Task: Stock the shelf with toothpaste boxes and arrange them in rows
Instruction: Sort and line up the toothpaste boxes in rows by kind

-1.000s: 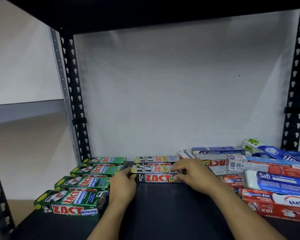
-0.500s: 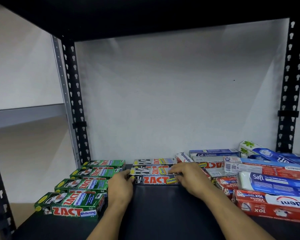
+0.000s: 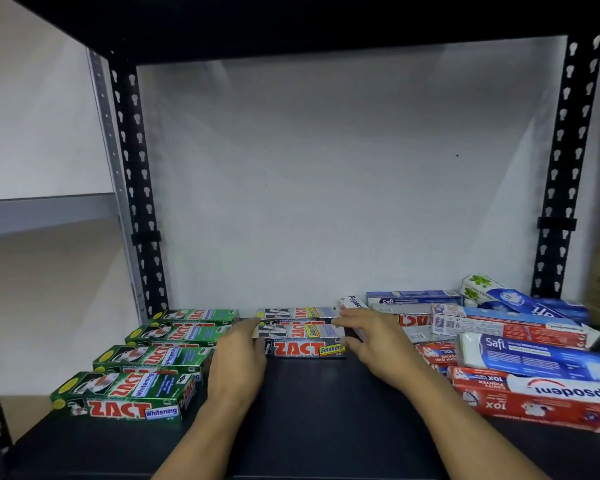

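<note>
Two grey ZACT Smokers boxes lie one behind the other at the back middle of the black shelf (image 3: 309,417). The front Smokers box (image 3: 302,348) lies between my hands. My left hand (image 3: 236,362) rests against its left end, thumb up by the rear Smokers box (image 3: 297,312). My right hand (image 3: 378,344) is at its right end with fingers spread, not closed around it. On the left, several green ZACT Whitening boxes (image 3: 118,396) form a row running front to back.
A loose pile of boxes fills the right side: red Pepsodent boxes (image 3: 534,400), blue Safi boxes (image 3: 541,358) and others, lying at mixed angles. Black perforated posts (image 3: 136,188) stand at the shelf's back corners. The upper shelf board (image 3: 291,26) hangs close overhead.
My right hand has slid off the top of the front Smokers box to its right end and its fingers have spread. The left hand stays at the left end.
</note>
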### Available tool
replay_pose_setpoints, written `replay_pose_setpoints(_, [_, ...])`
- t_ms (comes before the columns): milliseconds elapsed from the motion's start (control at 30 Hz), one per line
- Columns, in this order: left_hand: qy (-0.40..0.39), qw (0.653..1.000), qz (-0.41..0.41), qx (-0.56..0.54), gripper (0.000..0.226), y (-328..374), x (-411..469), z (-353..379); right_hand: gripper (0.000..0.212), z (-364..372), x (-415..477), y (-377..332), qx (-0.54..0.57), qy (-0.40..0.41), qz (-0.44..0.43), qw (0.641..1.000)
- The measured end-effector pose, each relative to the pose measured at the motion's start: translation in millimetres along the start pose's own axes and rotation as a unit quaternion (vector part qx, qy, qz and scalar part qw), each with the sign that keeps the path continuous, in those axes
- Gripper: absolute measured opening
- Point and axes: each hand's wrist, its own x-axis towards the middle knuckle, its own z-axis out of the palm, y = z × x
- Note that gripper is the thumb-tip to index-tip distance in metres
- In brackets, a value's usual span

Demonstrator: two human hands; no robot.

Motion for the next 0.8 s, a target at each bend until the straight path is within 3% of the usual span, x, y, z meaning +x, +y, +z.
replay_pose_setpoints(200, [-0.061, 0.986, 0.153, 0.017, 0.034, 21, 7, 30, 0.040, -53, -24, 27, -0.054, 0.067, 0.015, 0.996])
replay_pose_setpoints(333, [-0.144, 0.968, 0.205, -0.029, 0.033, 48, 13, 58, 0.038, -93, -30, 48, -0.134, -0.010, 0.101, 0.986])
replay_pose_setpoints(433, [-0.187, 0.942, 0.275, 0.054, 0.043, 71, 11, 79, 0.038, -106, -26, 63, -0.164, -0.055, 0.140, 0.975])
replay_pose_setpoints(533, [-0.201, 0.929, 0.282, 0.127, 0.047, 90, 9, 94, 0.042, -110, -21, 72, -0.183, -0.069, 0.156, 0.968])
replay_pose_setpoints(700, [-0.211, 0.932, 0.271, 0.114, 0.048, 102, 14, 106, 0.032, -109, -7, 72, -0.200, -0.061, 0.128, 0.969])
replay_pose_setpoints(800, [-0.211, 0.933, 0.270, 0.108, 0.046, 102, 15, 109, 0.039, -104, 3, 68, -0.205, -0.128, 0.101, 0.965])
